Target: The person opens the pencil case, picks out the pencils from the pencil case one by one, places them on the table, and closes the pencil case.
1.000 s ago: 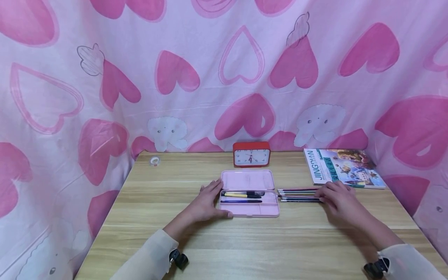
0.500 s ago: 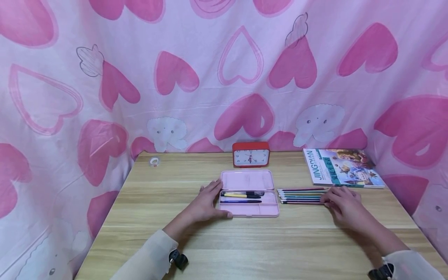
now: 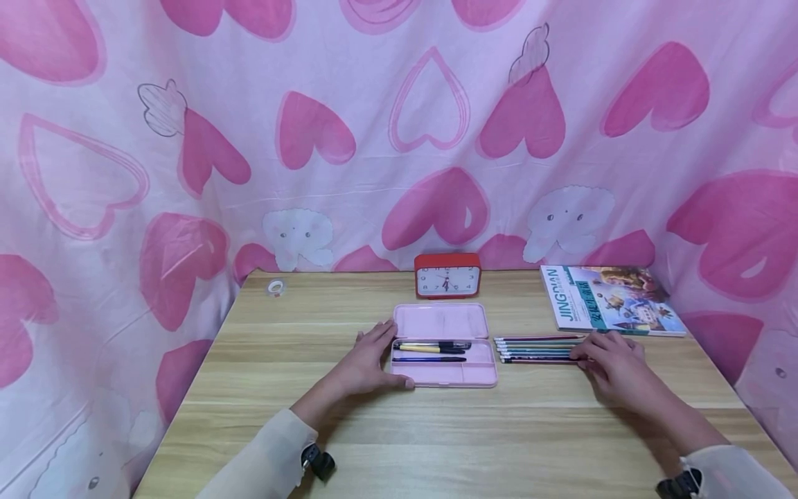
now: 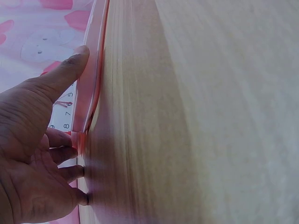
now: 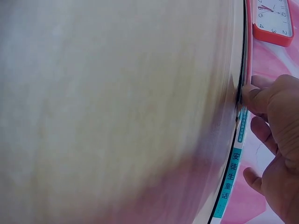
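A pink pencil case [image 3: 479, 374] lies open on the table, with several pens [image 3: 430, 348] in its back compartment. My left hand [image 3: 368, 360] rests at its left end, thumb on the front edge and fingers spread along the left side. In the left wrist view, the thumb of the left hand [image 4: 32, 144] touches the case's wall [image 4: 91, 74]. Right of the case, several pencils [image 3: 536, 350] lie side by side, eraser ends toward it. My right hand [image 3: 617, 367] pinches their far right ends. The right wrist view shows the right hand's [image 5: 280, 126] thumb and forefinger together there.
A red alarm clock [image 3: 447, 276] stands behind the case. A book [image 3: 614, 299] lies at the back right, just behind the right hand. A small tape roll [image 3: 275, 287] sits at the back left. Pink heart-patterned cloth [image 3: 349, 194] hangs behind the table.
Over the second, my right hand has shifted slightly right and toward the front, and the pencils lie in a more even row. The left hand and case have stayed put.
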A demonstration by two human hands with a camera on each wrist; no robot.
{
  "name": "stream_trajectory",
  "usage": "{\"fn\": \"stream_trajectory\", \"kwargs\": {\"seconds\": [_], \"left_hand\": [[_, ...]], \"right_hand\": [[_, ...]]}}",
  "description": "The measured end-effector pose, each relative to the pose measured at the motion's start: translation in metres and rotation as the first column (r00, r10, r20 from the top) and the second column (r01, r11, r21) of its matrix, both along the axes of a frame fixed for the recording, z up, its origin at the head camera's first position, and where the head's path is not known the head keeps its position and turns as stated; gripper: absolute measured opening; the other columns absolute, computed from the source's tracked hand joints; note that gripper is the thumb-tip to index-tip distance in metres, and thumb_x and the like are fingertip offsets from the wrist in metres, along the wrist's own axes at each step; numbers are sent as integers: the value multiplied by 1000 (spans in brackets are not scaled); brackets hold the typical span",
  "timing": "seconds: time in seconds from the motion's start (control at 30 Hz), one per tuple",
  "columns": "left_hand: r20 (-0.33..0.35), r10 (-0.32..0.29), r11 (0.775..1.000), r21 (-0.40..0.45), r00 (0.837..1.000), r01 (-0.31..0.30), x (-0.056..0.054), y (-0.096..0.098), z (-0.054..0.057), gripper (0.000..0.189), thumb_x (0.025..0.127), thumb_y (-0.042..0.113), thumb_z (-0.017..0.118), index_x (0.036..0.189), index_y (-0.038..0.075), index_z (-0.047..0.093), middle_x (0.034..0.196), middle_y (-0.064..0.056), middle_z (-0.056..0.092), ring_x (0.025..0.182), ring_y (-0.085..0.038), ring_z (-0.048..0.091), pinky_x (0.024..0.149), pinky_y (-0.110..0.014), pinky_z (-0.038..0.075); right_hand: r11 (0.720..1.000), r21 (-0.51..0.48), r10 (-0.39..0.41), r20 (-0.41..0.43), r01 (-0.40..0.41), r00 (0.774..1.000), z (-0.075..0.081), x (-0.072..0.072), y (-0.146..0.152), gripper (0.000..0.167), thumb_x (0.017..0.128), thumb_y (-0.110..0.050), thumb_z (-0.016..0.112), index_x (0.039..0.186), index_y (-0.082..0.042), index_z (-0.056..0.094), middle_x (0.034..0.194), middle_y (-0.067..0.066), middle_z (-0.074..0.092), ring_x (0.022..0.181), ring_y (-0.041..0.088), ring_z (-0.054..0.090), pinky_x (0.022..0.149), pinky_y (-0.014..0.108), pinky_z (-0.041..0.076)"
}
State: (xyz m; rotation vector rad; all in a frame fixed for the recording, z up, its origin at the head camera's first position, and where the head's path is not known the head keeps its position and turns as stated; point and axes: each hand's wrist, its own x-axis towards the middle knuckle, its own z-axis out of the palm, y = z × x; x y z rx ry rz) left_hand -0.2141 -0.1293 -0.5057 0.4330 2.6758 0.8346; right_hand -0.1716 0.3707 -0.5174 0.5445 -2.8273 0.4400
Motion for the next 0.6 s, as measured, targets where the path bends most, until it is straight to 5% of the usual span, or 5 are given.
{"fn": "stream_trajectory", "kwargs": {"seconds": [0.6], "left_hand": [[13, 13, 1000, -13, 1000, -13, 0, 0, 0, 128, 77, 63, 96, 177, 20, 28, 187, 1, 20, 176, -30, 12, 144, -56, 6]], "right_hand": [[999, 36, -7, 83, 4, 997, 17, -9, -10, 23, 98, -13, 83, 118, -25, 81, 113, -2, 71, 109, 25, 52, 92, 58, 36]]}}
